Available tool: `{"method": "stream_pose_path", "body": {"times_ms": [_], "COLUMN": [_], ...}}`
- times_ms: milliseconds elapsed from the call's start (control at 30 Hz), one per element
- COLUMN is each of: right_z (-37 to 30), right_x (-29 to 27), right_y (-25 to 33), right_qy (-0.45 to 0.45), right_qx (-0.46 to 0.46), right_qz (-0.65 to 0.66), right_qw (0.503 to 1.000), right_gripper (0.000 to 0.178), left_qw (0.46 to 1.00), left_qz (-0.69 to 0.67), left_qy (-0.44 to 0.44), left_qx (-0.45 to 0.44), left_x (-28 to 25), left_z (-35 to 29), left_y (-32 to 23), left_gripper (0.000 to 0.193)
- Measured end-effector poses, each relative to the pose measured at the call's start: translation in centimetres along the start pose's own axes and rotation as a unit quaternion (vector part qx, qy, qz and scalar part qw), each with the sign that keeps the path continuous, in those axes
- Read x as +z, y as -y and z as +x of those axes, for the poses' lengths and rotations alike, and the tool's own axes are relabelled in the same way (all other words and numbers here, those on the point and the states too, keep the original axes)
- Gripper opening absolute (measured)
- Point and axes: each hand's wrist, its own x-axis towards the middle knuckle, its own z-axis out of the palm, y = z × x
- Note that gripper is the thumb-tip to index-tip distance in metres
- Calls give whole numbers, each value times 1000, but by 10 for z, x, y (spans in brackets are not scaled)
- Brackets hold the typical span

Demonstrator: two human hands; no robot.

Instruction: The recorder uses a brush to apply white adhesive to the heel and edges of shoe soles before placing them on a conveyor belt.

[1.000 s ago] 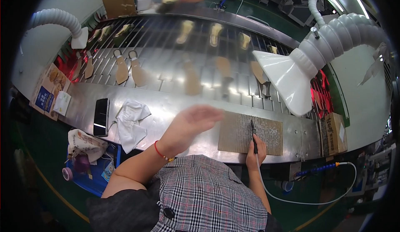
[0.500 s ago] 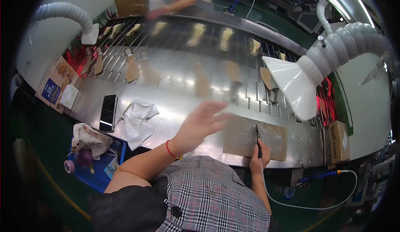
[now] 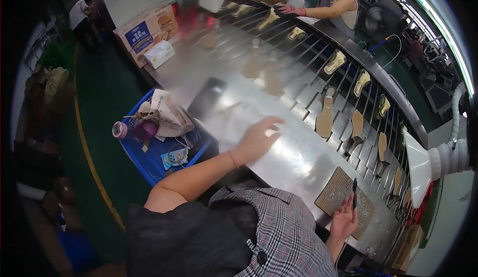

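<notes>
The left hand (image 3: 259,140), its fingers loose and parted, had shifted from beside the cardboard (image 3: 332,191) to near the blurred white cloth (image 3: 225,124). The right hand (image 3: 344,221) still grasped the black pen-like tool (image 3: 354,193) over the cardboard.

Blue basket (image 3: 140,164) is kinda crammed, a printed bag (image 3: 172,113) and a small packet (image 3: 174,159) can be spotted in it. Tissues (image 3: 160,54) are seen right by a carton (image 3: 162,23). Phone (image 3: 207,98)'s pretty blurred. Further back, a fan (image 3: 384,22) and red-capped bottle (image 3: 295,0) can be made out.
</notes>
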Motion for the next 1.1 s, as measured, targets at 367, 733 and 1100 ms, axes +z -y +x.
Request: {"method": "stream_pose_path", "body": {"times_ms": [367, 733, 1100], "right_z": [-22, -24, -42], "right_x": [10, 127, 198], "right_y": [-24, -32, -13], "right_qy": [14, 84, 84], "right_qx": [83, 26, -222], "right_qz": [-6, -379, -442], "right_qw": [996, 921, 865], "right_gripper": [39, 31, 24], "left_qw": [897, 992, 848], "left_qz": [418, -8, -427], "left_qy": [7, -92, 280], "left_qx": [-147, 82, 143], "left_x": [-95, -44, 60], "left_z": [49, 54, -25], "left_y": [99, -31, -130], "left_gripper": [18, 35, 123]}}
